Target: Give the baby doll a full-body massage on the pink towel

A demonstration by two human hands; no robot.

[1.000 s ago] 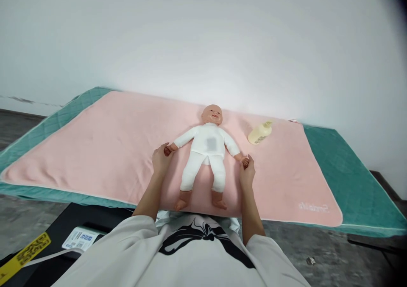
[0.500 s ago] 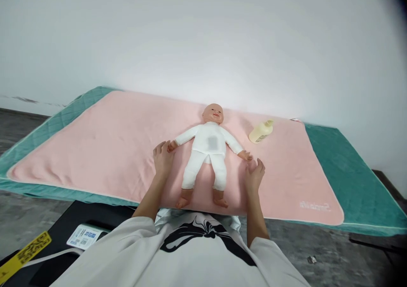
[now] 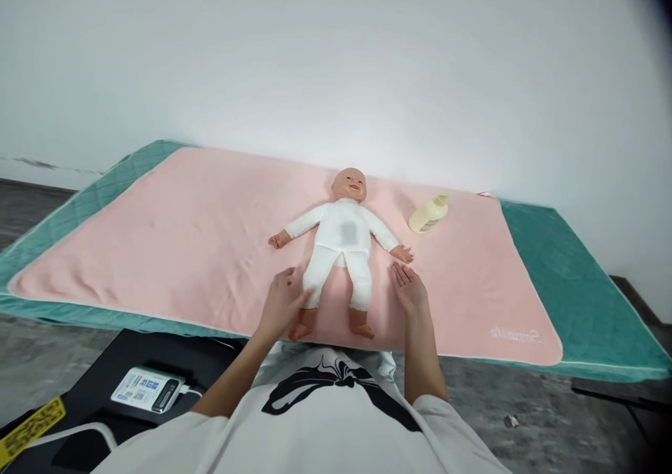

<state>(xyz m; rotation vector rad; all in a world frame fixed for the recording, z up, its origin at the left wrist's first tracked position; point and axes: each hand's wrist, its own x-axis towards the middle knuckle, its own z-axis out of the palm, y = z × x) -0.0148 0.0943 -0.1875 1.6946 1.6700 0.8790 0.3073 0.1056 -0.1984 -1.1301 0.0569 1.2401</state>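
A baby doll [image 3: 344, 232] in white cloth lies on its back on a pink blanket [image 3: 183, 236], head toward the wall and legs toward me. My left hand [image 3: 283, 295] is beside the doll's leg on the left, fingers apart and a little bent, the thumb at the lower leg; whether it touches is hard to tell. My right hand [image 3: 411, 290] is palm up with fingers stretched out, just below the doll's hand on the right. Neither hand holds anything. A pale yellow bottle [image 3: 428, 215] lies on the blanket to the right of the doll.
Under the blanket is a green quilted cover [image 3: 582, 278] on a table or bed against the white wall [image 3: 336, 68]. A power bank [image 3: 148, 388] with a white cable rests on a black surface at the lower left. A small scrap [image 3: 511, 421] lies on the grey floor.
My left hand has come away from the doll's hand, down and right to its leg. My right hand has moved slightly left and turned palm up. The doll and bottle have stayed put.
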